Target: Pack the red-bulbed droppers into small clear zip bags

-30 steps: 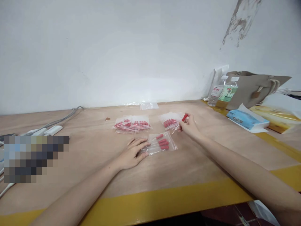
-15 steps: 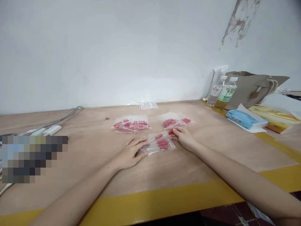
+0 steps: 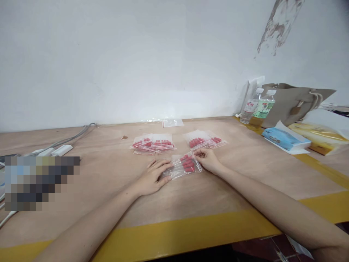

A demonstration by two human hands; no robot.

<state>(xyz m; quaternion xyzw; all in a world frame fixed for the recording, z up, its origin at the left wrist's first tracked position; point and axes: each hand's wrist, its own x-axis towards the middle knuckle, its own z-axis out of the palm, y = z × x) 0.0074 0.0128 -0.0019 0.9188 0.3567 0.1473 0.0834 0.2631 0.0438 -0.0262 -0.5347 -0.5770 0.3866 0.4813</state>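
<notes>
A small clear zip bag [image 3: 183,165] with several red-capped pieces lies on the wooden table [image 3: 109,189] in front of me. My left hand [image 3: 152,176] rests flat on the bag's left end, fingers spread. My right hand [image 3: 206,160] pinches the bag's right edge with its fingertips. Behind lie a pile of filled bags [image 3: 154,143] and a second pile [image 3: 203,140] to the right.
Empty clear bags [image 3: 172,122] lie by the wall. Two water bottles [image 3: 257,105], a beige handbag [image 3: 296,102] and a blue tissue pack [image 3: 285,139] stand at the right. Cables and a white adapter [image 3: 58,150] lie at the left. Yellow tape [image 3: 174,236] marks the table's front edge.
My right hand came back from the right pile with a red-capped piece to the bag in front and now pinches the bag's edge. The left hand stayed flat on the bag.
</notes>
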